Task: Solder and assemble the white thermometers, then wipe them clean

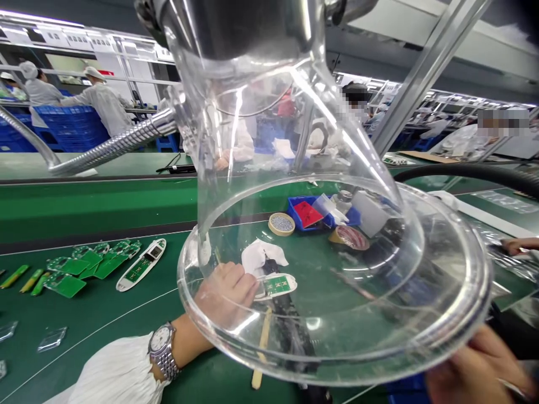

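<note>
From my end I have the left hand [229,292] under a clear plastic funnel-shaped hood [303,367], its fingers curled together and clamped on the left end of a white oval plastic shell with a green circuit board in it [281,285]. The shell's other end points rightward from those fingers; I cannot tell whether its underside touches the green mat [138,320].

Room to move: to the right of the gripped shell I see mat as far as the hood's wall. Leftward, the hood's thick rim crosses near the wrist, and beyond it mat runs to a second white oval shell with a green board [141,265], well apart from the fingers, with a cluster of green circuit boards [69,285] farther left.

Just beyond the fingers lies a crumpled white cloth-like piece [257,255]. Farther out, right of them, sit a round tan dish of small silvery bits [282,224] and a blue plastic tray [296,220]. On the near side, a flat pale-yellow stick [264,342] lies just beside the fingers.

The right hand [480,367] is blurred outside the hood's near right rim; I cannot tell whether its fingers are apart or holding anything.
</note>
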Tool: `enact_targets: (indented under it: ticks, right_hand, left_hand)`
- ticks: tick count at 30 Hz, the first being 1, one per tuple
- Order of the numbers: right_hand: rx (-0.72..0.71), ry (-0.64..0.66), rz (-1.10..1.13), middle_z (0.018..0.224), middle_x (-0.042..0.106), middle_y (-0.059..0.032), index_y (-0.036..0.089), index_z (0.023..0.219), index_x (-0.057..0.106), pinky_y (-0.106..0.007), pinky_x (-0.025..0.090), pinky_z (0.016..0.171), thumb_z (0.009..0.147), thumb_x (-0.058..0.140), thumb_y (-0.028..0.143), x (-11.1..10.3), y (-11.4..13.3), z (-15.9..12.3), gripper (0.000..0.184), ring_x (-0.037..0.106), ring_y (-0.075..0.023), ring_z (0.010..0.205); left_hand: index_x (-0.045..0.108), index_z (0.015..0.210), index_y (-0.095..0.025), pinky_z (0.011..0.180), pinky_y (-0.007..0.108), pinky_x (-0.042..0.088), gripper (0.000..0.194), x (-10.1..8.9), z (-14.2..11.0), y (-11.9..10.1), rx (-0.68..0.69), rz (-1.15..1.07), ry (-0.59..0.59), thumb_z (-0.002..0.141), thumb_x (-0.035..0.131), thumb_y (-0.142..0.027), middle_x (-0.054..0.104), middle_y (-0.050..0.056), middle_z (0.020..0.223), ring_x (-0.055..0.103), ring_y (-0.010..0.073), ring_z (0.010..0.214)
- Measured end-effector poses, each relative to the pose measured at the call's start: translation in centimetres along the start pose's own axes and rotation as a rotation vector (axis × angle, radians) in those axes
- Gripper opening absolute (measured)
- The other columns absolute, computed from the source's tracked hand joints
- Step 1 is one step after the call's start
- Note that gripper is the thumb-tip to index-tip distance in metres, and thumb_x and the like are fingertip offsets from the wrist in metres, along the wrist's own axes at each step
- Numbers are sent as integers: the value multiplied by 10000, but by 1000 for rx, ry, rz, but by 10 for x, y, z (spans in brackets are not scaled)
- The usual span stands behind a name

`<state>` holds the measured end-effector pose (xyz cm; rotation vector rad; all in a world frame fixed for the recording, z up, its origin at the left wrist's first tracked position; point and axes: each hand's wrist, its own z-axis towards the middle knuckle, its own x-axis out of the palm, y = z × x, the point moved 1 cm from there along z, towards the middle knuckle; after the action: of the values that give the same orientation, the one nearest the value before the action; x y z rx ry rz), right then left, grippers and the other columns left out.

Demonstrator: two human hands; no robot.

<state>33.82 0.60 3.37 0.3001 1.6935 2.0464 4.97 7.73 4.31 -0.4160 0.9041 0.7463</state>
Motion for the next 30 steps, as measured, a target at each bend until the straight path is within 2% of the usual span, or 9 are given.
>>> enact_targets:
  ticks: [2,4,6,8,14,22,27,30]
  right_hand:
    - [-4,17,18,508,423,21,268,665,520,-233,299,346,713,640,454,26,1,-5,226,386,-127,420]
    - [-77,78,-40,469,424,27,243,615,519,-217,328,341,701,651,423,47,3,-8,240,391,-120,396]
    - [-163,162,-113,462,448,32,231,623,525,-203,362,350,728,624,375,62,5,-8,204,415,-116,388]
    - [-189,224,-160,479,475,33,226,651,525,-190,380,366,755,589,333,69,8,-9,163,441,-114,398]
    - [-256,218,-138,497,493,44,218,630,522,-157,359,371,744,556,246,77,20,-9,123,449,-96,406]
    - [-245,261,-174,535,532,37,222,687,547,-163,361,379,749,561,246,79,13,-5,68,476,-109,442]
    - [-168,246,-98,515,517,34,227,755,578,-197,373,387,734,594,304,83,15,-8,81,464,-127,428]
    - [-128,212,-92,503,507,31,229,701,558,-207,365,396,721,612,308,84,15,-10,98,446,-128,430]
  left_hand:
    - [588,732,-138,558,287,398,287,1,-1,0,51,16,-32,885,345,-134,574,29,638,482,155,594]
    - [588,744,-134,561,291,397,263,0,0,0,73,39,-30,879,363,-124,583,29,646,490,158,604]
    - [587,742,-135,569,294,403,243,-1,1,-1,84,50,-3,871,381,-121,582,28,646,496,160,616]
    - [577,720,-140,565,286,405,247,-3,2,-2,80,35,-6,869,382,-115,574,21,638,490,151,603]
    - [550,650,-155,529,259,395,283,-4,3,-5,2,1,-44,873,378,-126,534,6,592,466,136,560]
    - [542,641,-151,522,262,390,310,-7,4,-6,28,16,-16,885,351,-142,533,8,587,463,136,550]
    - [563,683,-147,519,263,381,318,-2,1,-4,45,-11,0,898,329,-174,551,23,610,468,143,566]
    - [570,709,-146,523,274,385,320,0,0,-4,50,-19,26,902,321,-201,558,36,629,469,154,581]
